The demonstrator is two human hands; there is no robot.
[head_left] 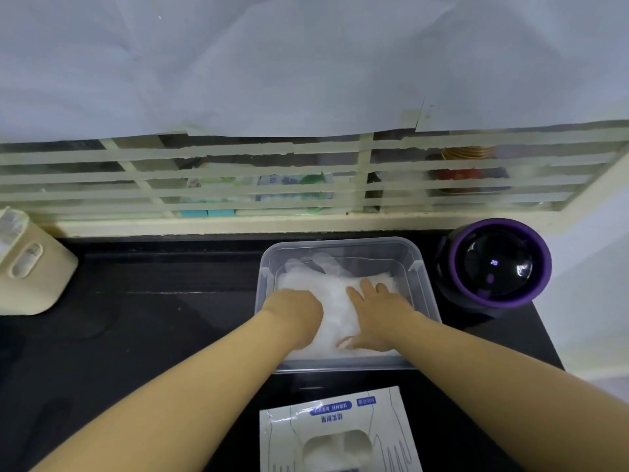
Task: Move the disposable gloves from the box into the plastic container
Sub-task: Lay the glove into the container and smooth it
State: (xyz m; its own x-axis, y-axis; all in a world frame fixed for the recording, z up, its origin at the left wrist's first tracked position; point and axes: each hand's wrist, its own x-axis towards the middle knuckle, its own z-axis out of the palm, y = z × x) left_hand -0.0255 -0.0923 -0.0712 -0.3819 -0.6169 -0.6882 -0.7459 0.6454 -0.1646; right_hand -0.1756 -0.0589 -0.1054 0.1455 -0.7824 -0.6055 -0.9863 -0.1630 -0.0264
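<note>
A clear plastic container [347, 245] stands on the dark counter and holds a pile of thin translucent white disposable gloves [335, 301]. My right hand [376, 316] lies flat on the pile with its fingers spread and straight, pressing down. My left hand [294, 313] is at the pile's left side inside the container. Its fingers bend down into the gloves and are hidden. The white glove box [340, 434] lies flat at the near edge, with more gloves showing through its oval opening.
A round black and purple device [493, 265] stands right of the container. A cream-coloured holder [30, 267] sits at the far left. Behind the dark counter [153, 318] runs a window ledge with taped glass. The counter's right edge is close to the container.
</note>
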